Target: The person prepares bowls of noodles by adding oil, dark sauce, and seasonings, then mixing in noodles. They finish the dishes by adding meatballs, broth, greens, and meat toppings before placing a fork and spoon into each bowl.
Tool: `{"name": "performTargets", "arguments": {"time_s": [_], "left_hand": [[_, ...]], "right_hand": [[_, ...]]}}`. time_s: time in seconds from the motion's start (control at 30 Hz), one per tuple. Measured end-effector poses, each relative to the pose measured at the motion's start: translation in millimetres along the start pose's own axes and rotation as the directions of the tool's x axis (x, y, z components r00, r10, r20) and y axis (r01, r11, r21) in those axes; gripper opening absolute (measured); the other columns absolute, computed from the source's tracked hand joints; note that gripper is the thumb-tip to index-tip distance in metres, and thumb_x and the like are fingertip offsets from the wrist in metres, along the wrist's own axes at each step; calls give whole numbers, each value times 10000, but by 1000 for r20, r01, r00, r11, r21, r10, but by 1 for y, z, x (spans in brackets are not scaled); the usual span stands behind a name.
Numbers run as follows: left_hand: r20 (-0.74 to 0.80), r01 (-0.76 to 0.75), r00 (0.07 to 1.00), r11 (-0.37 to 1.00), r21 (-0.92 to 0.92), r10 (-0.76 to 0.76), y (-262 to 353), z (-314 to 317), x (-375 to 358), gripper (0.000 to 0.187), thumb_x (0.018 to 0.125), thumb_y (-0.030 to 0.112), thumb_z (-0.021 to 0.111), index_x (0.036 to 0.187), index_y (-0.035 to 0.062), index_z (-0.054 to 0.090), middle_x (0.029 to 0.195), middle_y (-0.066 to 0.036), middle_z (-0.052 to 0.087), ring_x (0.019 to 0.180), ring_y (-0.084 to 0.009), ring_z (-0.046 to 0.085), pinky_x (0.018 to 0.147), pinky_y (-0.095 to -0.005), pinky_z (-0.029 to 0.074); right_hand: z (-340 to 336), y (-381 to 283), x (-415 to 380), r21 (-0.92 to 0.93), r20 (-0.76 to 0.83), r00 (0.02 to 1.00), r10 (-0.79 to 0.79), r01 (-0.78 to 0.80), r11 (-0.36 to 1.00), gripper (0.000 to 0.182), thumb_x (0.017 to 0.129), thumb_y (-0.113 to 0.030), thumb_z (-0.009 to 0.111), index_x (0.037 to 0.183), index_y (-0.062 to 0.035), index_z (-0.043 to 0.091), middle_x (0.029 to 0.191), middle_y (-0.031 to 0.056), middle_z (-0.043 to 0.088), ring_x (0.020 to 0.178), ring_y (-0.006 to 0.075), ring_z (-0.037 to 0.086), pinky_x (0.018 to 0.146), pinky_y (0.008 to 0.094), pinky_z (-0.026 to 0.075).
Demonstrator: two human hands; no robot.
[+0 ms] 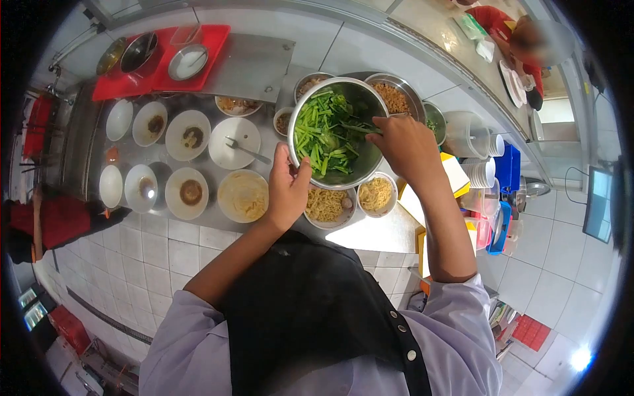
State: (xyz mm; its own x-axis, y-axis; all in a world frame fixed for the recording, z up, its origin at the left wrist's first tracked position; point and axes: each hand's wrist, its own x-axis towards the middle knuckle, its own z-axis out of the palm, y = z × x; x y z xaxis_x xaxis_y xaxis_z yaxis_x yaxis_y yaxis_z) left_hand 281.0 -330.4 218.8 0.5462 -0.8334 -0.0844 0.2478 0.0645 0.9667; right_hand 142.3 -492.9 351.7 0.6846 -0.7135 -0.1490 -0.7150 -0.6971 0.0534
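Note:
A steel bowl (375,158) of chopped green leaves and stems (320,129) is tilted toward me above the counter. Its left rim is in the grip of my left hand (288,188), thumb inside the edge. My right hand (406,146) is closed on a utensil (356,128) whose far end lies among the greens. Just below the steel bowl stand two bowls of noodles (325,204) (376,195). To the left are a white bowl with a fork (231,135) and a bowl with pale yellow residue (243,196).
Several white bowls with dark sauce (191,191) stand at the left. A red tray (210,63) is behind them. Beyond the steel bowl is a bowl of brown topping (391,98). Cups (481,173) and blue containers (506,168) stand right. Another person's red sleeve (492,20) shows top right.

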Motion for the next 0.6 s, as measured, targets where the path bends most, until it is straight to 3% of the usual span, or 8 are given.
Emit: {"name": "performTargets", "arguments": {"time_s": [0.13, 0.2, 0.27, 0.33, 0.37, 0.43, 0.53, 0.6], "left_hand": [[18, -17, 1000, 1000, 9, 16, -11, 3, -3, 115, 1014, 35, 553, 1076, 36, 456, 887, -15, 554, 728, -39, 524, 628, -223, 473], [-7, -12, 1000, 1000, -18, 11, -11, 6, -3, 117, 1013, 37, 554, 1079, 34, 457, 881, -15, 552, 724, -40, 520, 619, -223, 470], [-30, 33, 999, 999, 3, -33, -7, 8, -5, 120, 1014, 44, 554, 1080, 38, 454, 863, -13, 545, 711, -44, 514, 588, -230, 454], [-56, 49, 997, 998, -33, -50, -6, 10, -4, 117, 1012, 44, 555, 1075, 39, 456, 856, -11, 542, 704, -44, 510, 578, -233, 455], [-65, 62, 996, 996, -69, -66, -6, 11, -3, 115, 1011, 44, 556, 1070, 40, 457, 850, -9, 539, 697, -43, 506, 569, -235, 455], [-77, 29, 997, 999, -35, -32, -16, 9, -2, 112, 1008, 43, 557, 1064, 41, 461, 853, -9, 541, 695, -43, 508, 571, -235, 467], [-95, 10, 995, 1000, 9, -9, -20, 8, -3, 100, 1003, 41, 557, 1052, 46, 469, 863, -9, 547, 689, -41, 508, 580, -233, 480], [-115, 25, 993, 1000, 18, -23, -20, 9, -1, 93, 1002, 41, 555, 1045, 48, 473, 869, -7, 552, 686, -40, 505, 586, -230, 482]], "right_hand": [[0, 12, 0, 58, 36, 999, 3, -5, 998, 234, 911, -304, 703, 982, -94, 777, 882, 177, 732, 863, 358, 713, 765, 459, 569], [-16, 29, -8, 237, 26, 999, -46, 38, 971, 222, 916, -283, 697, 997, -94, 781, 887, 201, 728, 856, 382, 707, 770, 462, 560], [-29, 48, -16, 306, -3, 994, -109, 105, 946, 240, 915, -280, 703, 1012, -74, 778, 852, 198, 723, 774, 345, 706, 738, 439, 544], [-41, 64, -20, 543, 152, 987, -51, -40, 839, 254, 937, -269, 707, 982, -28, 773, 769, 123, 714, 709, 218, 662, 725, 376, 516], [-39, 72, -21, 541, 155, 986, -60, -34, 840, 254, 937, -269, 707, 982, -28, 773, 769, 123, 714, 709, 218, 662, 725, 376, 516], [-27, 85, -22, 761, 208, 977, -49, -130, 635, 258, 963, -239, 703, 963, 11, 768, 736, 29, 668, 728, 110, 578, 742, 309, 483], [7, 101, -20, 849, 187, 971, -148, -84, 522, 249, 982, -214, 692, 1001, 25, 763, 758, -16, 651, 772, 75, 562, 765, 272, 469], [10, 103, -31, 882, 202, 975, -92, -140, 451, 243, 978, -207, 698, 1034, 22, 760, 765, -11, 660, 776, 70, 568, 764, 262, 471]]}}
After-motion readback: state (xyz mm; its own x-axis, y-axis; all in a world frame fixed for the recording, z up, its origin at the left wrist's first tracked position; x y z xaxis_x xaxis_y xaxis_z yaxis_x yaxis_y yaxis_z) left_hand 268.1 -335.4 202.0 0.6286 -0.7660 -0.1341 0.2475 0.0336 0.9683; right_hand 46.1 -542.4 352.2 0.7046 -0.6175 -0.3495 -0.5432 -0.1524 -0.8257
